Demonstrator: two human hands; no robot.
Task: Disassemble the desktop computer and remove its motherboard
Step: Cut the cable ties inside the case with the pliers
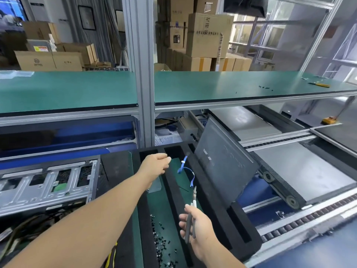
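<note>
The open desktop case lies at the left, its bare metal drive frame facing up and loose cables spilling out at its near side. My left hand reaches over the black foam tray, fingers loosely curled and holding nothing. Just right of its fingertips, apart from them, a blue cable with a white tie lies over the tray's green compartment. My right hand grips the dark handles of a pair of pliers, nose pointing away from me. The dark side panel leans upright in a tray slot.
Several small black screws lie in the tray's near green compartment. A roller conveyor runs along the right. A green shelf spans overhead on an aluminium post, with a yellow tool on it. Cardboard boxes stand behind.
</note>
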